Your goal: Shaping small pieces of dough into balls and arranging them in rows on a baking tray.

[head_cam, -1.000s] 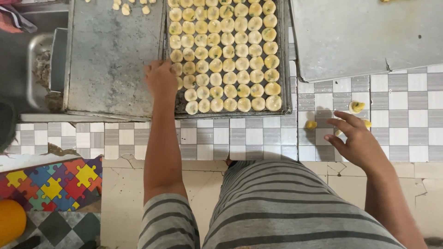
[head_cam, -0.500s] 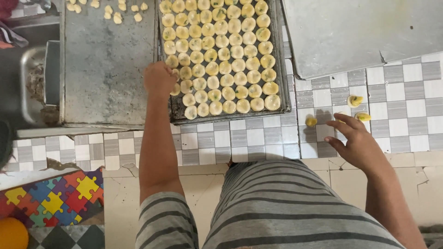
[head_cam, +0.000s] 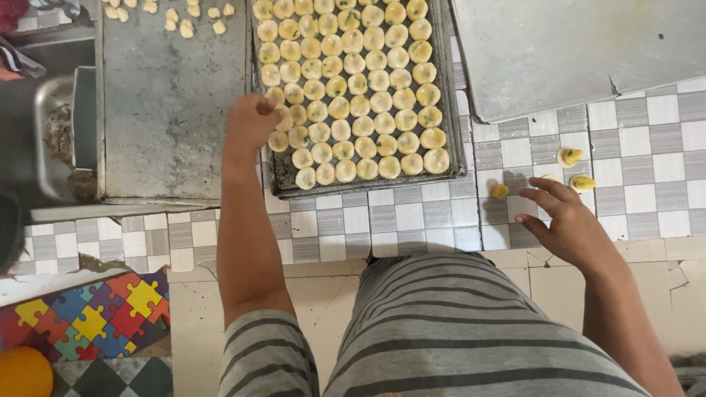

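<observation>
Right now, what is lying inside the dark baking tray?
The dark baking tray holds rows of round pale dough pieces, some flecked green. The left hand covers pieces at the tray's left edge, so those cannot be seen.

Left hand (head_cam: 251, 121) curled; right hand (head_cam: 562, 220) splayed.

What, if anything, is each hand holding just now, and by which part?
The left hand is closed at the baking tray edge among the dough pieces; any grip is hidden. The right hand holds nothing, fingers spread over the tiled counter.

Checkered counter (head_cam: 412, 220), baking tray (head_cam: 456, 110), dumplings (head_cam: 570, 156)
</observation>
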